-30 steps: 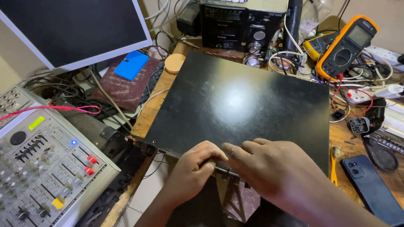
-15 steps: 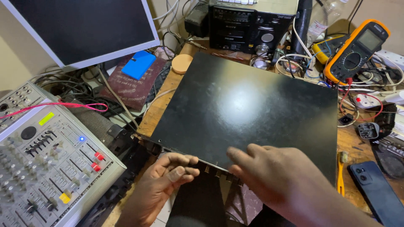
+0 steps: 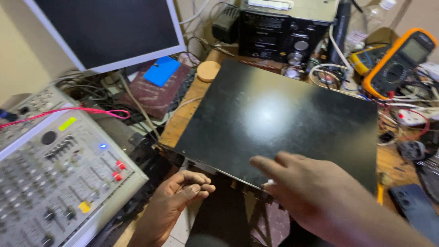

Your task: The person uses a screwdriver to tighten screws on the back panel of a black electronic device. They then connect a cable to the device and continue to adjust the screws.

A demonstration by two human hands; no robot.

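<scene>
Black metal cover [image 3: 279,123] lies just beyond both hands [image 3: 302,183].

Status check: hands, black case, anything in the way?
Left hand loosely curled below the flat black metal case, off it. Right hand open over its near edge. Grey audio mixer stands left, apart.

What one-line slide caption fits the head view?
Right hand rests on black panel; left hand curls below its front edge.

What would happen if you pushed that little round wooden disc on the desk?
The wooden disc lies flat, so it would probably slide rather than roll. It looks small and thin, likely light. Being wood, it seems stiff, not floppy.
</scene>
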